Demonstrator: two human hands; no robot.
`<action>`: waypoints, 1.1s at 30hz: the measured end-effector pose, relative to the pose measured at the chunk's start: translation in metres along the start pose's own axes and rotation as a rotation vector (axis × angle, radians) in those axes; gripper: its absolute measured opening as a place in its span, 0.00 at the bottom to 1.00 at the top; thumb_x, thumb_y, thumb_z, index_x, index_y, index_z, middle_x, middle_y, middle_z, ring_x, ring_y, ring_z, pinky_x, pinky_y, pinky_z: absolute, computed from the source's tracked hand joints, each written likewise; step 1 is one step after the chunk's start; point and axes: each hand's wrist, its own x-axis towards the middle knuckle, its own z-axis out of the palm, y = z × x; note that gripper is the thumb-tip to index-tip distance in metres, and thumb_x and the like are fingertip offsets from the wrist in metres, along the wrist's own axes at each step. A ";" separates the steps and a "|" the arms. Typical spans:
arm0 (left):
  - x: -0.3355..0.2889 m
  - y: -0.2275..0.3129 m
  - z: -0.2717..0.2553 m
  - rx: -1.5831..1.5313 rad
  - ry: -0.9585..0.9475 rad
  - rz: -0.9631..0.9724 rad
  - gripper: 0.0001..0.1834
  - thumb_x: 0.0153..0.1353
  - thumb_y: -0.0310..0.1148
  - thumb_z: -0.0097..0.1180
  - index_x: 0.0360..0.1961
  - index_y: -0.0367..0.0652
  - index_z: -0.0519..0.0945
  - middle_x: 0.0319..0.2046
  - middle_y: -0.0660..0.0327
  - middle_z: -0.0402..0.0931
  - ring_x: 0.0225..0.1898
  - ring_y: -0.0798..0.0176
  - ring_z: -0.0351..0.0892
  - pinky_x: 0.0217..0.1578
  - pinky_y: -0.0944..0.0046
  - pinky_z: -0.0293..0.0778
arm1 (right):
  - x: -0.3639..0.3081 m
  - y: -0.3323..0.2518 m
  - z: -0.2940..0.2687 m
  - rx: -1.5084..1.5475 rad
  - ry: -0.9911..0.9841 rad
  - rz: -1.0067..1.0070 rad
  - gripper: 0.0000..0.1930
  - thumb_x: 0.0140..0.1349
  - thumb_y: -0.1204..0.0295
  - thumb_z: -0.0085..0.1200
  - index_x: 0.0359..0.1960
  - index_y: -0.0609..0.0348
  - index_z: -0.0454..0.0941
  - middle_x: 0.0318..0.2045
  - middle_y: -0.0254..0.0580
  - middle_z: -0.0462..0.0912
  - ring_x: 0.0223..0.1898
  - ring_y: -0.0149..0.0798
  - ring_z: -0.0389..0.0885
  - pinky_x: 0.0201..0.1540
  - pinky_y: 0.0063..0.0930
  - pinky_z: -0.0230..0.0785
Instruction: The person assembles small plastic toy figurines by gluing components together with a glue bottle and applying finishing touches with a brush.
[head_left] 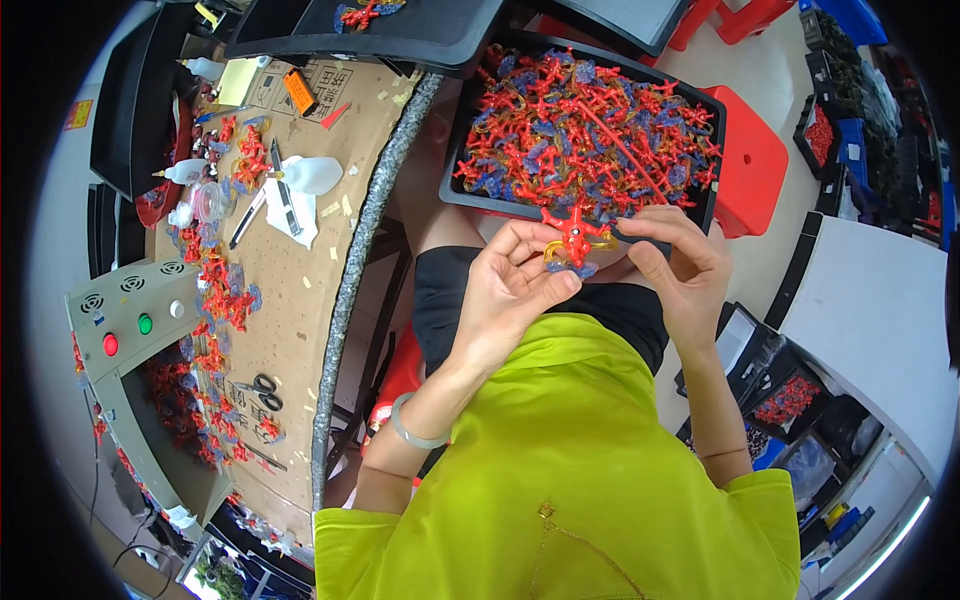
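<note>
Pinching one red figure (574,241), one left hand (508,292), one right hand (692,268) near, its grip unclear

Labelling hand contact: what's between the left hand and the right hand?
A red figure with translucent yellow and blue parts, seen in the head view.

The left hand (508,290) and right hand (692,275) face each other, fingers (672,227) bent.

An assembly workshop is indicated by the cardboard-covered counter (300,275), strewn with red figures (238,308), scissors (267,392) and white bottles (313,175); a push-button machine (128,305) is placed at the counter's left, a figure-heaped black tray (480,203) at the counter's right.
</note>
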 end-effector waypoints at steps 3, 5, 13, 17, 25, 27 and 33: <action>-0.001 0.001 0.003 0.017 0.022 0.017 0.22 0.52 0.18 0.64 0.47 0.34 0.68 0.46 0.56 0.73 0.48 0.67 0.76 0.51 0.67 0.75 | 0.002 0.002 0.006 -0.078 0.037 -0.036 0.10 0.54 0.80 0.62 0.39 0.63 0.84 0.37 0.43 0.82 0.40 0.35 0.78 0.42 0.24 0.70; -0.001 0.001 0.004 0.015 0.029 0.018 0.22 0.52 0.17 0.64 0.46 0.35 0.68 0.46 0.56 0.73 0.48 0.67 0.76 0.50 0.67 0.75 | 0.004 0.005 0.008 -0.142 0.046 -0.109 0.09 0.53 0.81 0.63 0.37 0.64 0.84 0.35 0.42 0.82 0.38 0.35 0.79 0.41 0.24 0.70; 0.001 0.003 0.005 0.071 0.070 0.067 0.23 0.50 0.15 0.65 0.45 0.34 0.68 0.44 0.56 0.73 0.47 0.68 0.77 0.50 0.68 0.75 | 0.009 0.008 0.012 -0.089 0.056 -0.072 0.08 0.53 0.82 0.62 0.36 0.65 0.84 0.33 0.42 0.83 0.38 0.35 0.79 0.41 0.24 0.69; 0.001 0.001 0.005 0.073 0.083 0.085 0.23 0.49 0.16 0.66 0.44 0.34 0.68 0.43 0.57 0.73 0.45 0.69 0.77 0.49 0.69 0.75 | 0.011 0.010 0.013 -0.077 0.045 -0.069 0.08 0.53 0.82 0.61 0.36 0.65 0.84 0.33 0.43 0.83 0.38 0.35 0.79 0.41 0.24 0.70; 0.000 -0.002 0.007 0.126 0.133 0.133 0.23 0.47 0.17 0.69 0.42 0.35 0.69 0.39 0.59 0.75 0.42 0.71 0.76 0.46 0.71 0.75 | 0.010 0.010 0.013 -0.033 0.023 0.024 0.08 0.55 0.82 0.60 0.37 0.66 0.84 0.35 0.43 0.81 0.38 0.32 0.79 0.39 0.22 0.71; 0.000 -0.002 0.008 0.207 0.156 0.182 0.23 0.46 0.18 0.69 0.41 0.35 0.70 0.39 0.59 0.76 0.41 0.71 0.77 0.45 0.71 0.75 | 0.011 0.013 0.012 -0.054 0.012 0.004 0.08 0.55 0.82 0.60 0.37 0.66 0.84 0.35 0.43 0.81 0.38 0.32 0.79 0.40 0.22 0.71; 0.002 0.004 0.012 0.492 0.220 0.321 0.22 0.45 0.18 0.70 0.39 0.34 0.71 0.36 0.59 0.78 0.36 0.71 0.79 0.42 0.71 0.76 | 0.016 0.015 0.013 -0.086 -0.006 0.006 0.08 0.55 0.81 0.60 0.37 0.66 0.83 0.34 0.43 0.82 0.38 0.33 0.79 0.42 0.23 0.70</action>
